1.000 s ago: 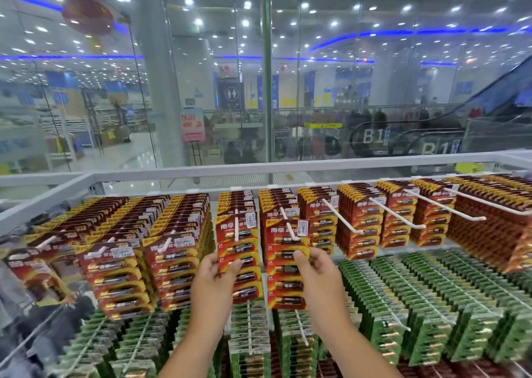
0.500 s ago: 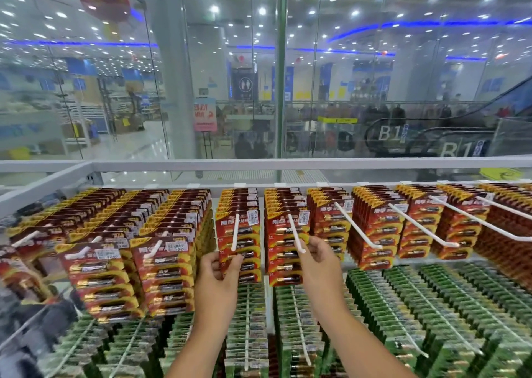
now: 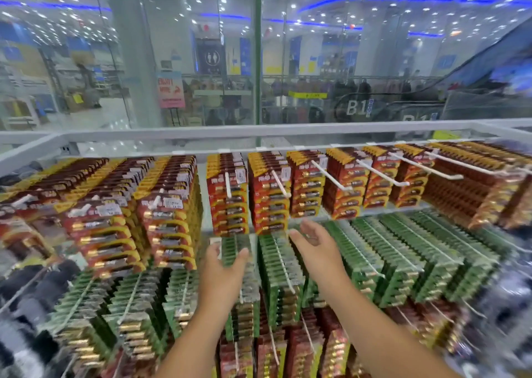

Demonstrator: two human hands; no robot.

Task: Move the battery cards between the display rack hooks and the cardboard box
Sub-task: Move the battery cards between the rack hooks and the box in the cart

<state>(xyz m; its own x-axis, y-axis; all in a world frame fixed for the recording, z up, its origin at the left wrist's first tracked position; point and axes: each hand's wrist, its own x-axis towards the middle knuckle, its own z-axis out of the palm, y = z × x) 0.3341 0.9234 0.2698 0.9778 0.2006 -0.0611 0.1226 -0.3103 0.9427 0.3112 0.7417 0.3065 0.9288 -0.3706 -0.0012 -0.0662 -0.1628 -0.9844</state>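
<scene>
Your left hand (image 3: 224, 265) is spread and empty at center frame, over the green battery cards (image 3: 276, 265). Your right hand (image 3: 318, 248) is spread too, just below the red battery cards (image 3: 267, 199) hanging on white hooks (image 3: 280, 182).

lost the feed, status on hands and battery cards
Left hand open, empty. Right hand open, empty. Red battery cards hang on hooks. Nothing in the way.
</scene>
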